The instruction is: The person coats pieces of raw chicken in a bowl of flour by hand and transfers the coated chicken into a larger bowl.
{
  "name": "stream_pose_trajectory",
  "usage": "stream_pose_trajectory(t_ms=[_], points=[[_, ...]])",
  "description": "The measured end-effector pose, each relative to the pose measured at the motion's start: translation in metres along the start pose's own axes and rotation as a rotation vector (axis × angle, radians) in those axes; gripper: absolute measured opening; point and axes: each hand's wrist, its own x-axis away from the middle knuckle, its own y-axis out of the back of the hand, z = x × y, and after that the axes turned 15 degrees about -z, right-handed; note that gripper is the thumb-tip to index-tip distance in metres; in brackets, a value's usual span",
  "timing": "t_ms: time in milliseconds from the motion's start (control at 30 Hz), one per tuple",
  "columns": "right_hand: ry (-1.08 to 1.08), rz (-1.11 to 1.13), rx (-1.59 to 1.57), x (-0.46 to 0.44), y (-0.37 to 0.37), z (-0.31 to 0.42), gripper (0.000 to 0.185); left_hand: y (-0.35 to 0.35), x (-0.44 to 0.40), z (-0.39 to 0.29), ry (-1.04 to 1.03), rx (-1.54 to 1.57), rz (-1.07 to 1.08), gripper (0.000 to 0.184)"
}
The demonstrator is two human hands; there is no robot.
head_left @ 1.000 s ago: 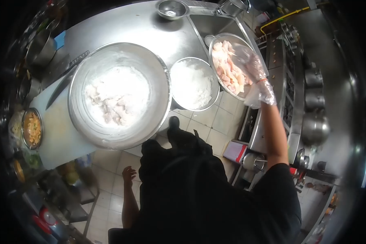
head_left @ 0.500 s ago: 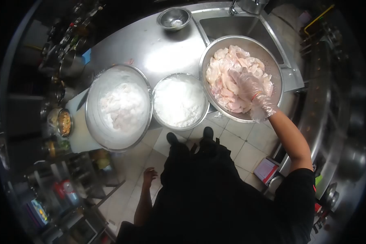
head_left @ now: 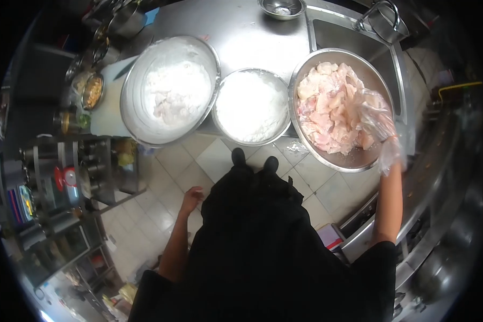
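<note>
Clear plastic covers my right hand (head_left: pixel 373 110), which is inside the steel meat bowl (head_left: pixel 374 75), at the right side of a heap of pale pink raw meat (head_left: pixel 330 110). Compared with half a second ago, this hand is farther toward the right wall, and the middle of the heap, which it partly covered then, is now uncovered. In my judgement, this means the handling remains with the raw pieces, only at another edge of them. The fingers are among or against the meat, but the glove is shiny and creased, so I cannot tell whether they grasp a piece. My left hand (head_left: pixel 192 199) is bare and hangs beside my body, its fingers loosely bent, with nothing visible in it. Just to the left of the meat bowl stands a smaller middle bowl (head_left: pixel 277 81) with white powder (head_left: pixel 249 107), which neither hand touches. Farther left is a wide bowl (head_left: pixel 137 102), where some whitened pieces (head_left: pixel 169 104) lie in powder. Behind the meat bowl I see the sink (head_left: pixel 327 35).
</note>
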Motion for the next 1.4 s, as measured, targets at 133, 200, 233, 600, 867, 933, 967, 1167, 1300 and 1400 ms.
stream_pose_trajectory(t_ms=[133, 200, 233, 600, 867, 933, 967, 1167, 1300, 1400], points=[[-0.177, 0.210, -0.402, 0.017, -0.011, 0.048, 0.033, 0.005, -0.006, 0.036, 0.138, -0.097, -0.056, 0.026], [-0.243, 0.367, -0.543, 0.019, -0.036, 0.074, 0.033, 0.014, -0.014, 0.063, 0.227, -0.048, -0.027, 0.026], [-0.272, 0.447, -0.581, 0.018, -0.056, 0.086, 0.033, 0.016, -0.017, 0.070, 0.233, -0.036, -0.026, 0.026], [0.133, 0.506, 0.436, 0.043, -0.230, 0.128, 0.040, 0.029, -0.079, 0.070, 0.129, 0.175, -0.016, 0.020], [0.610, 0.322, 0.480, 0.032, -0.253, 0.075, 0.055, 0.072, -0.090, 0.112, 0.345, 0.227, -0.107, 0.021], [0.589, 0.258, 0.647, 0.041, -0.281, 0.068, 0.052, 0.076, -0.092, 0.128, 0.370, 0.263, -0.112, 0.025], [0.553, 0.197, 0.812, 0.049, -0.290, 0.065, 0.049, 0.080, -0.093, 0.134, 0.403, 0.290, -0.116, 0.029], [0.501, 0.261, 0.834, 0.034, -0.276, 0.053, 0.035, 0.074, -0.109, 0.093, 0.312, 0.148, -0.045, 0.024], [0.894, 0.236, 0.906, 0.045, -0.260, 0.089, 0.053, 0.067, -0.124, 0.061, 0.210, 0.179, -0.100, 0.028], [0.370, 0.404, 0.505, 0.052, -0.251, 0.108, 0.067, 0.064, -0.130, 0.048, 0.164, 0.199, -0.061, 0.028]])
